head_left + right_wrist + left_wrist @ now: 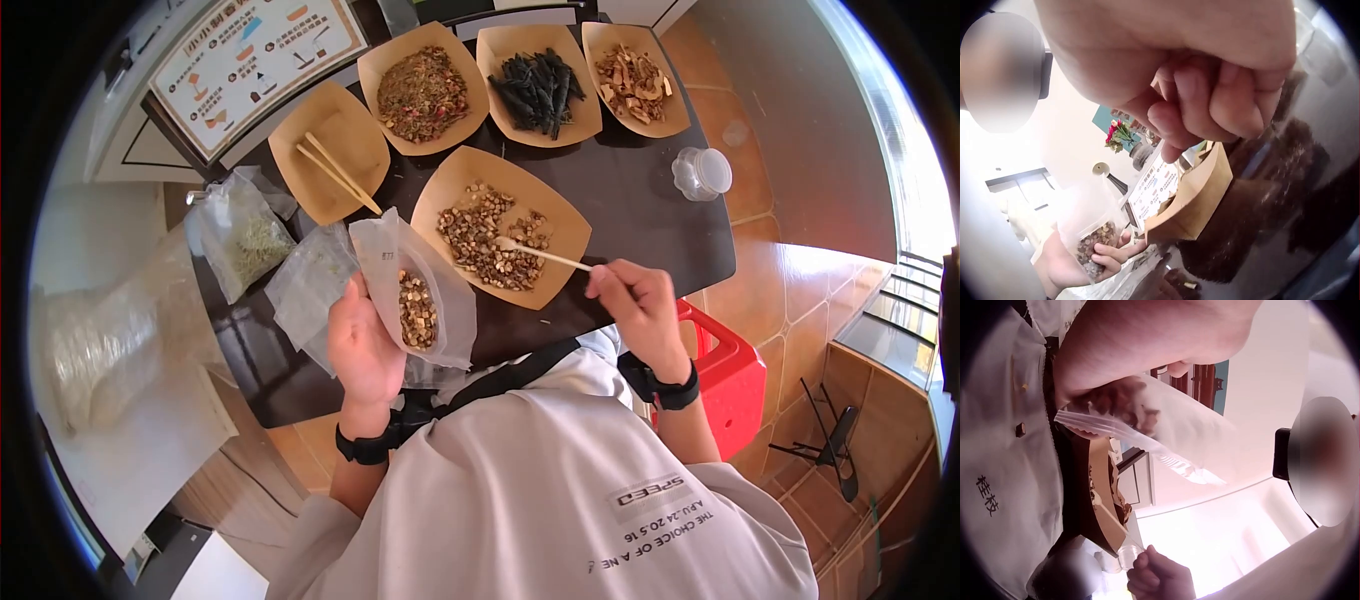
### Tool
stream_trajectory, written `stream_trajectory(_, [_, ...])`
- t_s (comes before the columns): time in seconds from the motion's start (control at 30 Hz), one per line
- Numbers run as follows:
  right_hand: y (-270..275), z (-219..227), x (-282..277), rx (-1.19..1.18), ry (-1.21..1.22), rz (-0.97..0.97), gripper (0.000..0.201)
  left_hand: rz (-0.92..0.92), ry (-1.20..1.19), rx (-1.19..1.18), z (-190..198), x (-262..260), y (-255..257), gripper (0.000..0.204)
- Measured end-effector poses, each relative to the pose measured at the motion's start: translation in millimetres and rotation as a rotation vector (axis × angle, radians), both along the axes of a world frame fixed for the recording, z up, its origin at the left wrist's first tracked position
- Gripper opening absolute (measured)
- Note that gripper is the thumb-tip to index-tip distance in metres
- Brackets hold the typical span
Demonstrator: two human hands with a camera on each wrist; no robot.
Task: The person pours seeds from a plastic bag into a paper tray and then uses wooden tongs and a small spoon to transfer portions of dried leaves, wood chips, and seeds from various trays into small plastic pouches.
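My left hand (pixel 362 345) grips a clear plastic bag (pixel 418 295) upright by its side; brown chopped pieces fill its lower part. My right hand (pixel 628 295) pinches the end of a thin wooden scoop (pixel 540 256), whose tip lies over the brown pieces in the nearest kraft paper tray (pixel 560 215). From the left wrist, the bag (pixel 1166 434) hangs below my palm, with the tray (pixel 1105 515) under it. From the right wrist, my curled fingers (pixel 1210 94) show close up, and the bag (pixel 1094 244) sits in the far hand.
On the dark table (pixel 640 190) stand more paper trays: one with chopsticks (pixel 335 170), one of mixed herbs (pixel 422 95), one of black sticks (pixel 540 88), one of pale bark (pixel 632 82). A lidded jar (pixel 702 172), two more bags (pixel 245 240) and a red stool (pixel 735 375) lie around.
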State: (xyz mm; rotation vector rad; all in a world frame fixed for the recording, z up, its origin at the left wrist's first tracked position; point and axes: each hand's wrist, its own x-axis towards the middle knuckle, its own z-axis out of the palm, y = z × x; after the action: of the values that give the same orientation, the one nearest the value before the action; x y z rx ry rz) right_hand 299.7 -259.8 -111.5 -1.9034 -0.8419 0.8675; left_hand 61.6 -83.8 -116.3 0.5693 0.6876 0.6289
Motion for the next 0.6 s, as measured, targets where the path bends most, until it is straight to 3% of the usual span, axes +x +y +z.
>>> stream_trajectory(0.07, [-8, 9, 5, 0.085, -0.062, -0.107, 0.026, 0.016, 0.021, 0.010, 2, 1, 1, 0.067])
stream_trajectory(0.2, [-8, 24, 4, 0.076, -0.363, -0.113, 0.025, -0.056, -0.137, -0.101, -2, -1, 6, 0.065])
stream_trajectory(0.27, [1, 16, 0, 0.098, -0.385, -0.129, 0.024, -0.096, -0.201, -0.149, -1, -2, 6, 0.067])
stream_trajectory(0.43, [29, 1, 0, 0.181, -0.494, -0.047, 0.019, -0.219, -0.084, -0.117, 3, -4, 2, 0.072])
stream_trajectory(0.53, [39, 3, 4, 0.199, -0.536, 0.016, 0.020, -0.128, -0.039, -0.103, 3, -6, -2, 0.074])
stream_trajectory(0.6, [41, 4, 9, 0.232, -0.508, 0.183, 0.018, -0.111, -0.056, -0.094, 4, -6, 1, 0.075])
